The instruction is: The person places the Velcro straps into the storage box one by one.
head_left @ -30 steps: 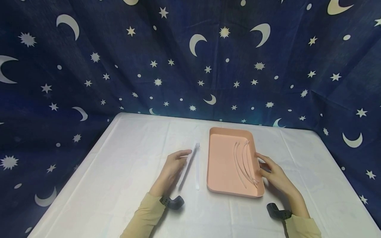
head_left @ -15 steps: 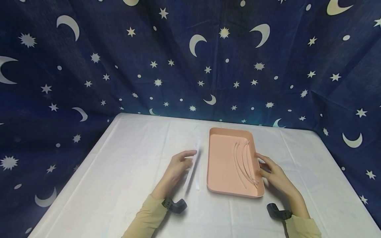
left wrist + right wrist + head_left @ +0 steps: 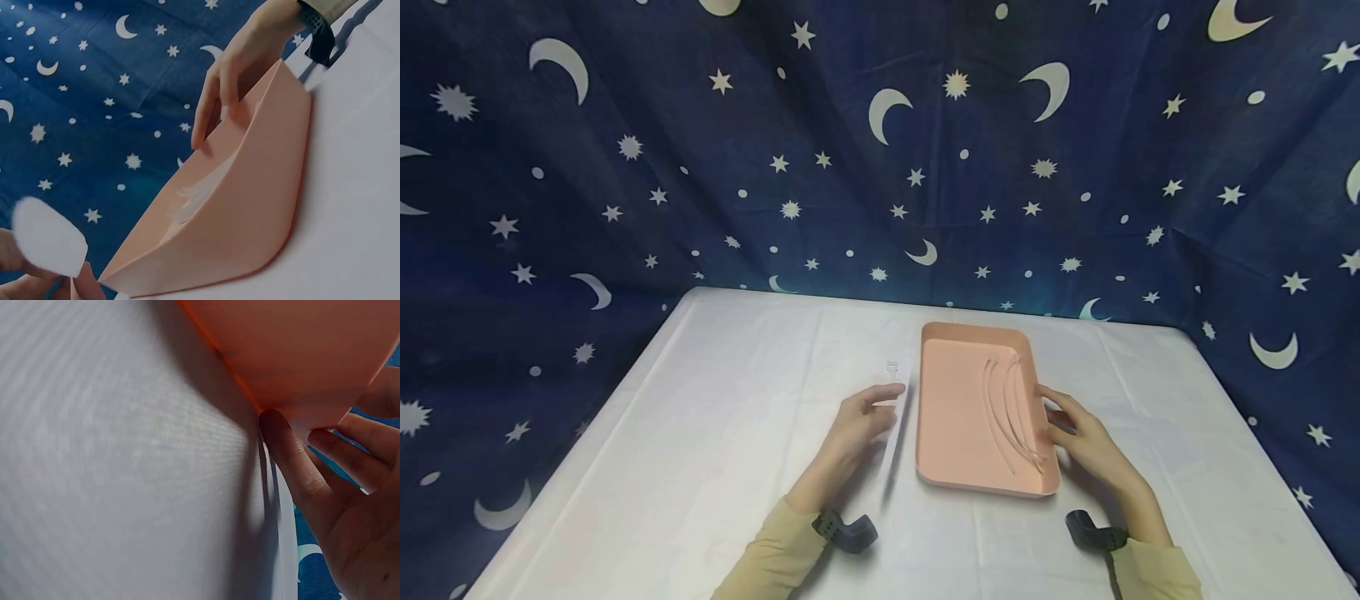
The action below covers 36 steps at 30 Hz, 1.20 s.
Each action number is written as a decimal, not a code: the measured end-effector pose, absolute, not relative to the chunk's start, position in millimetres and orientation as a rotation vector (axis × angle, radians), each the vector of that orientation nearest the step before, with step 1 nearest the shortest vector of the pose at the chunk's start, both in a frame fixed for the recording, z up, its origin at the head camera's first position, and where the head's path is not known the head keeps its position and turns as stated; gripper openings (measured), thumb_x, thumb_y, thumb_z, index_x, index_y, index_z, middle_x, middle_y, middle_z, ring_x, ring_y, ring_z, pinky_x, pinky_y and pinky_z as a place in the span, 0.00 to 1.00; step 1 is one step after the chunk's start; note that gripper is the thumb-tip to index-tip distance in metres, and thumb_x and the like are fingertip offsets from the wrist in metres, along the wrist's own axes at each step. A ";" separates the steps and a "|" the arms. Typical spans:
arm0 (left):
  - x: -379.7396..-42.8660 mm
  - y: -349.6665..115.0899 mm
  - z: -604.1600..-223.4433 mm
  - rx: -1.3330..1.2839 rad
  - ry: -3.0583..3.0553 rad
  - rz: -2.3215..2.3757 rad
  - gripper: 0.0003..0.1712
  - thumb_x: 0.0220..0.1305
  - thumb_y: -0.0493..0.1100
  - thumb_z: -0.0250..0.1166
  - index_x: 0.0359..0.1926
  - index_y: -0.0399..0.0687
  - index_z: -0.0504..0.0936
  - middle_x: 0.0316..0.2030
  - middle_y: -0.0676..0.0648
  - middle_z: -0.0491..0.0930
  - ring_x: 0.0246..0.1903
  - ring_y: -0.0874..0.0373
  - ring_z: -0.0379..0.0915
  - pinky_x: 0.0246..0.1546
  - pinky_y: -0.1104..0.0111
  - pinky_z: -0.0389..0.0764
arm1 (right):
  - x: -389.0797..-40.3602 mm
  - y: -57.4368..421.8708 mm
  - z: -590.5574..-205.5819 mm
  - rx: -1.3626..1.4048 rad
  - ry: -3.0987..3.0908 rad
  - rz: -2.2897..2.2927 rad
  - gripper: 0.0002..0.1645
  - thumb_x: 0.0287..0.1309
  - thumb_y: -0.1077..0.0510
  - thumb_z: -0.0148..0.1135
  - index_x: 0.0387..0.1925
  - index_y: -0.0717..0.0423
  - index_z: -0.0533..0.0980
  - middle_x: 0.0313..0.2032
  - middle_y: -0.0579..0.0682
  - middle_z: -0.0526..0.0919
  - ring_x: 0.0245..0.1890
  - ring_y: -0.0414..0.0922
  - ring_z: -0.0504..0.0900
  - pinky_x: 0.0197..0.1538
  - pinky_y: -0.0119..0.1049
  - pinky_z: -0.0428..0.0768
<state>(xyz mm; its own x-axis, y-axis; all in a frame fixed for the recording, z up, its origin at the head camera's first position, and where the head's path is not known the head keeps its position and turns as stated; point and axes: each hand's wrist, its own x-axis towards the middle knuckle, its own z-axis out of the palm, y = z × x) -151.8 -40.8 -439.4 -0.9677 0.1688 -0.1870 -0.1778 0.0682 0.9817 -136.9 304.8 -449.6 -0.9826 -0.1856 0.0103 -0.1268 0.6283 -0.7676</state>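
My left hand (image 3: 859,423) pinches a long flat white cable tie (image 3: 897,442) between thumb and fingers, just left of the pink tray (image 3: 973,485). The tie's broad pale end (image 3: 50,236) shows beside the fingertips in the left wrist view. Beneath it on the table lies another white cable tie (image 3: 892,367), mostly hidden, its square head showing. My right hand (image 3: 1084,432) grips the tray's right wall, thumb outside and fingers over the rim. Several thin white ties (image 3: 1009,408) lie curved inside the tray, along its right side.
A white cloth (image 3: 760,375) covers the table, with some creases. Behind and to both sides hangs a dark blue curtain (image 3: 835,100) printed with moons and stars. Each wrist bears a dark camera mount (image 3: 850,533).
My left hand has moved right with its cable tie, passing over the one on the table and closer to the tray. My right hand stays on the tray. The head view has shifted slightly.
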 end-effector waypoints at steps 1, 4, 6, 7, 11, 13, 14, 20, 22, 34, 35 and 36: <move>-151.2 -38.9 -439.1 -0.014 2.094 1.983 0.27 0.53 0.33 0.58 0.58 0.44 0.78 0.46 0.36 0.80 0.40 0.58 0.76 0.46 0.67 0.79 | -137.0 304.7 -449.6 -0.265 2.769 -1.298 0.37 0.65 0.56 0.55 0.72 0.56 0.55 0.70 0.65 0.58 0.64 0.70 0.66 0.62 0.64 0.67; -149.3 -32.8 -437.0 -0.013 2.091 1.993 0.28 0.53 0.33 0.58 0.58 0.43 0.77 0.48 0.35 0.80 0.43 0.56 0.77 0.48 0.64 0.80 | -137.0 304.4 -449.6 -0.266 2.767 -1.300 0.37 0.66 0.56 0.55 0.72 0.56 0.55 0.70 0.65 0.58 0.64 0.70 0.65 0.62 0.64 0.67; -148.3 -28.8 -435.4 -0.013 2.091 1.995 0.28 0.54 0.33 0.58 0.58 0.44 0.77 0.48 0.36 0.80 0.43 0.56 0.78 0.49 0.62 0.80 | -137.2 304.3 -449.6 -0.267 2.768 -1.305 0.37 0.66 0.56 0.55 0.72 0.57 0.56 0.70 0.65 0.58 0.64 0.70 0.65 0.63 0.64 0.67; -148.1 -26.4 -435.3 -0.011 2.086 1.997 0.28 0.53 0.33 0.58 0.58 0.44 0.77 0.47 0.36 0.80 0.43 0.55 0.78 0.50 0.61 0.80 | -137.1 304.5 -449.6 -0.264 2.767 -1.306 0.37 0.65 0.56 0.55 0.72 0.57 0.56 0.70 0.65 0.58 0.64 0.70 0.66 0.63 0.64 0.67; -147.9 -17.7 -433.8 0.008 2.062 2.001 0.27 0.54 0.33 0.58 0.58 0.45 0.77 0.45 0.38 0.81 0.41 0.56 0.79 0.51 0.57 0.80 | -137.2 304.9 -449.8 -0.254 2.760 -1.313 0.37 0.65 0.57 0.55 0.72 0.56 0.55 0.70 0.66 0.58 0.64 0.70 0.66 0.62 0.64 0.67; -148.8 -13.6 -433.3 0.023 2.060 1.998 0.27 0.53 0.33 0.59 0.57 0.44 0.77 0.43 0.39 0.82 0.41 0.56 0.80 0.51 0.56 0.80 | -137.2 304.9 -450.1 -0.253 2.754 -1.316 0.37 0.65 0.57 0.55 0.72 0.56 0.55 0.70 0.66 0.57 0.64 0.70 0.66 0.62 0.64 0.68; -149.4 -11.6 -432.7 0.031 2.063 1.995 0.26 0.53 0.33 0.59 0.57 0.44 0.78 0.42 0.39 0.83 0.40 0.57 0.80 0.50 0.57 0.81 | -137.2 304.9 -450.2 -0.253 2.751 -1.319 0.37 0.65 0.57 0.55 0.72 0.56 0.55 0.70 0.66 0.57 0.64 0.70 0.66 0.62 0.64 0.68; -156.1 1.9 -428.7 0.060 2.092 1.969 0.24 0.53 0.33 0.60 0.54 0.45 0.80 0.39 0.42 0.82 0.34 0.60 0.77 0.41 0.69 0.78 | -137.5 305.3 -450.1 -0.230 2.737 -1.333 0.37 0.66 0.55 0.55 0.73 0.54 0.55 0.71 0.65 0.57 0.65 0.70 0.65 0.63 0.65 0.66; -158.7 6.4 -426.4 0.077 2.097 1.964 0.24 0.53 0.32 0.59 0.54 0.45 0.80 0.40 0.41 0.81 0.33 0.60 0.76 0.38 0.69 0.78 | -138.1 305.2 -449.9 -0.219 2.735 -1.333 0.37 0.65 0.56 0.55 0.73 0.54 0.55 0.71 0.65 0.57 0.65 0.70 0.65 0.63 0.65 0.66; -174.9 32.1 -415.8 0.138 2.109 1.865 0.22 0.54 0.30 0.60 0.52 0.46 0.81 0.44 0.40 0.81 0.35 0.58 0.78 0.45 0.59 0.83 | -139.5 304.1 -449.1 -0.168 2.735 -1.304 0.38 0.64 0.55 0.56 0.72 0.55 0.55 0.71 0.65 0.56 0.65 0.70 0.64 0.63 0.66 0.66; -176.4 34.0 -415.6 0.134 2.113 1.854 0.22 0.54 0.30 0.60 0.52 0.46 0.81 0.45 0.41 0.81 0.35 0.58 0.79 0.44 0.60 0.84 | -139.4 303.7 -448.6 -0.175 2.737 -1.304 0.38 0.64 0.55 0.56 0.72 0.55 0.55 0.71 0.65 0.56 0.65 0.70 0.64 0.63 0.66 0.66; -178.8 36.2 -416.0 0.125 2.119 1.845 0.22 0.54 0.30 0.61 0.51 0.46 0.81 0.46 0.41 0.80 0.36 0.58 0.79 0.44 0.62 0.84 | -138.9 303.2 -447.7 -0.180 2.738 -1.306 0.38 0.64 0.55 0.56 0.72 0.55 0.55 0.71 0.65 0.56 0.65 0.70 0.64 0.63 0.65 0.67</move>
